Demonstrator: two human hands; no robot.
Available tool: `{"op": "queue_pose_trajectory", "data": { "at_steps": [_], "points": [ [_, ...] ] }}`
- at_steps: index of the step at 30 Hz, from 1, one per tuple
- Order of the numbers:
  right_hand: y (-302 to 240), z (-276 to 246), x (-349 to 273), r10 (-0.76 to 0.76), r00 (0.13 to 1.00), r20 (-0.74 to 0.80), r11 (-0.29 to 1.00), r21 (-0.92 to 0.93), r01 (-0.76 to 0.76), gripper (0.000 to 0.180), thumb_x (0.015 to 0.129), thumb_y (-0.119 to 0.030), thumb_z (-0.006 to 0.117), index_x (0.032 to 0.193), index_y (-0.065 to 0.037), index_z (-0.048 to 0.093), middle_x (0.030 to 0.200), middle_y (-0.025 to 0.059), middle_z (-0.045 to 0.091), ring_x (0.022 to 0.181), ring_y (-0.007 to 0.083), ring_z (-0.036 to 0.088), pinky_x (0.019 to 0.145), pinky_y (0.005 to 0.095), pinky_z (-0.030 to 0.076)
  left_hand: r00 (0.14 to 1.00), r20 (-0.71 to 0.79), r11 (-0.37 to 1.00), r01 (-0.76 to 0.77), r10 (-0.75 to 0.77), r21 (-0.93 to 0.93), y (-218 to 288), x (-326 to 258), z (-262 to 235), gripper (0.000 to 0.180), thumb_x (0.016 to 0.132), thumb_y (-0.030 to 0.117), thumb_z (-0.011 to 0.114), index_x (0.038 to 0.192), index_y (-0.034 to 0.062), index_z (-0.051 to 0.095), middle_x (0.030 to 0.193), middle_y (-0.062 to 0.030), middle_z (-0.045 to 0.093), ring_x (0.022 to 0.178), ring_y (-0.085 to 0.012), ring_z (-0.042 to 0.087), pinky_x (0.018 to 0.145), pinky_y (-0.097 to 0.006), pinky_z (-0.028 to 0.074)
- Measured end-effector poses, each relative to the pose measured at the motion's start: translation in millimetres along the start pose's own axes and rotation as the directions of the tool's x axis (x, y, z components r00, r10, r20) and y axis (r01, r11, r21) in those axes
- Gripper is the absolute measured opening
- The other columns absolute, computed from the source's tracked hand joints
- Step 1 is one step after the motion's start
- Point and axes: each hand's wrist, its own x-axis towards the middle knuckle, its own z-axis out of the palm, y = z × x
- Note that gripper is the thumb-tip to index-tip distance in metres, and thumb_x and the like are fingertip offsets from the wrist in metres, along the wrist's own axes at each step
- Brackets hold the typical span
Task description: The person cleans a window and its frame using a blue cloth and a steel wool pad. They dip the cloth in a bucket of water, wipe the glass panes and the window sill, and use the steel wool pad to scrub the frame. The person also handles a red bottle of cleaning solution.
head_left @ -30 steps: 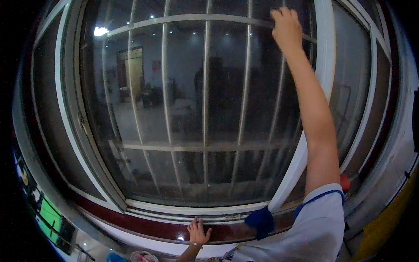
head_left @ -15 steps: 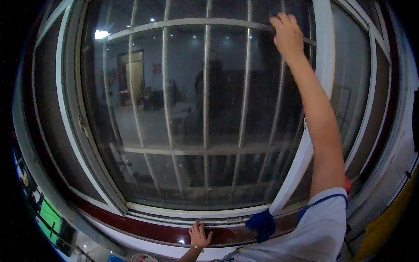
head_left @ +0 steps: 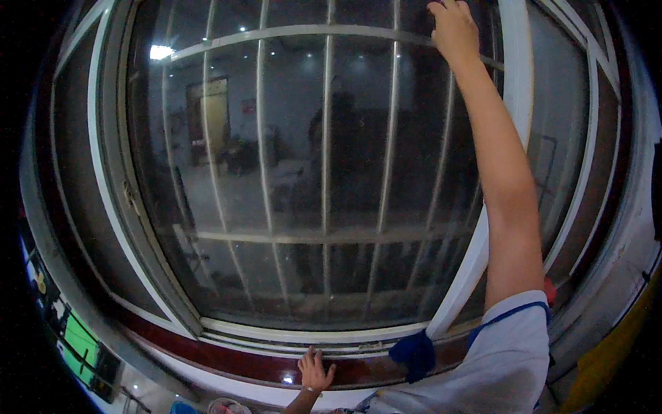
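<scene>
No legible text or numbers found, small red patch [head_left: 248, 105] seen in the window glass [head_left: 358, 165], too blurred to read

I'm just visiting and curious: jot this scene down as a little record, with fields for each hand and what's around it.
Left hand: on the dark red sill, fingers spread
Right hand: raised at the upper right of the window; whether it holds anything is unclear
Window: white frame, with pale bars
Beside the window's lower right corner: dark blue cloth
Clothing: white sleeve edged in blue
</scene>
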Motion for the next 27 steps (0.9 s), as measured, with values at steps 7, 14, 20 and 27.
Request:
{"op": "queue_pose_trajectory", "data": {
  "at_steps": [7,14,20,27],
  "points": [
    [-8.3,5.2,-26.4,-0.059,0.998,-0.034,0.998,0.031,0.060,0.044,0.065,0.003,0.068,0.105,-0.011,0.062,0.112,0.0065,0.058,0.106,0.0299,0.053,0.087,0.0391,0.050,0.998,0.056,0.998,0.019,-0.023,0.067,-5.7,-6.9,-5.5,0.064,0.079,0.045,0.061,0.124,0.0017,0.044,0.135,-0.0264,0.035,0.118,-0.0444,0.037,0.096,-0.058,0.026],
    [-15.1,-1.0,-45.5,-0.069,0.994,-0.081,0.998,-0.017,0.067,0.041,0.066,0.003,0.066,0.105,-0.011,0.062,0.110,0.0056,0.058,0.103,0.0300,0.053,0.085,0.0401,0.051,0.999,0.035,1.000,0.010,-0.011,0.001,-0.1,-0.6,-7.0,0.064,0.080,0.044,0.060,0.125,0.0014,0.043,0.135,-0.0253,0.034,0.119,-0.0447,0.037,0.095,-0.060,0.027],
    [2.9,-4.2,4.8,-0.043,0.999,-0.025,0.998,-0.052,0.042,0.038,0.068,0.004,0.064,0.104,-0.009,0.062,0.112,0.0072,0.056,0.106,0.0303,0.053,0.086,0.0404,0.050,1.000,0.018,1.000,-0.004,0.003,0.030,-1.8,-2.5,-1.9,0.067,0.079,0.045,0.060,0.126,-0.0009,0.043,0.135,-0.0239,0.036,0.117,-0.0438,0.037,0.094,-0.058,0.027],
    [-14.3,-1.0,-30.8,-0.061,0.995,-0.076,0.998,0.003,0.061,0.036,0.069,0.005,0.063,0.103,-0.009,0.063,0.111,0.0061,0.057,0.107,0.0304,0.052,0.086,0.0406,0.050,0.998,0.056,0.999,0.022,-0.025,0.049,-4.2,-5.1,-6.5,0.065,0.081,0.044,0.060,0.125,-0.0004,0.043,0.134,-0.0255,0.035,0.116,-0.0444,0.037,0.094,-0.058,0.027]
  ]
}}
